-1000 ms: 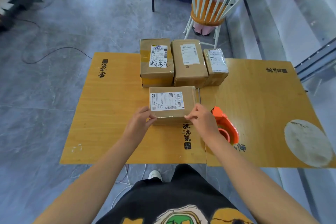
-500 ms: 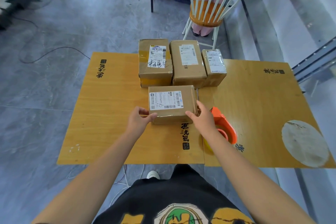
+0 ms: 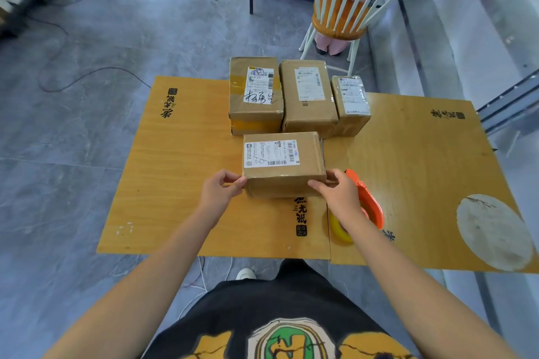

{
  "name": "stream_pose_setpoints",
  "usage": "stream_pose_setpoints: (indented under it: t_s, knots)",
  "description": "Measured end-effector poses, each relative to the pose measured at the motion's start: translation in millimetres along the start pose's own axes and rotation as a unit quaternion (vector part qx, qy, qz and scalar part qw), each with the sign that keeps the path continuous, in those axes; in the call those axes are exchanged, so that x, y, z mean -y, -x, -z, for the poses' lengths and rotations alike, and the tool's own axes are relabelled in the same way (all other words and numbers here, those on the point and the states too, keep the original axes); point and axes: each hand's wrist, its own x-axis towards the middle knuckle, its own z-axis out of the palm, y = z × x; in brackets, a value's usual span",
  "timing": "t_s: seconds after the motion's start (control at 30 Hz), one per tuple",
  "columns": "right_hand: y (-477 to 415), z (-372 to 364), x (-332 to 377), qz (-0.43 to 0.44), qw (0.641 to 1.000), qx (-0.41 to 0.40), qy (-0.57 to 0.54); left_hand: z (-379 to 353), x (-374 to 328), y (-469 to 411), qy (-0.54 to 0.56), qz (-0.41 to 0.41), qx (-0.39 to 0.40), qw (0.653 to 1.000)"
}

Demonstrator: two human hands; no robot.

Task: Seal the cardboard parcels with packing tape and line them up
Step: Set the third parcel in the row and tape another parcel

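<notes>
A small cardboard parcel with a white label lies near the middle of the wooden table. My left hand holds its near left corner with thumb and curled fingers. My right hand grips its near right corner. Behind it three taped parcels stand side by side: a large one, a middle one and a small one. An orange tape dispenser with a yellowish roll lies to the right, partly hidden by my right wrist.
A second wooden table adjoins on the right, with a round pale patch. A white spindle chair stands beyond the parcels. A cable lies on the grey floor to the left.
Both hands shifted slightly along the near edge of the front parcel and settled on its corners. The parcel stays in about the same place.
</notes>
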Motion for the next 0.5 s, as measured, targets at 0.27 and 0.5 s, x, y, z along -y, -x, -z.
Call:
stream_pose_setpoints:
  t_s: [0.27, 0.5]
  knots:
    - [3, 15, 20, 0.018, 1.0, -0.01, 0.011, 7, -23, 7, 0.043, -0.043, -0.039, 0.997]
    - [8, 11, 20, 0.011, 0.999, -0.012, 0.03, 5, -28, 6, 0.009, -0.049, -0.062, 0.997]
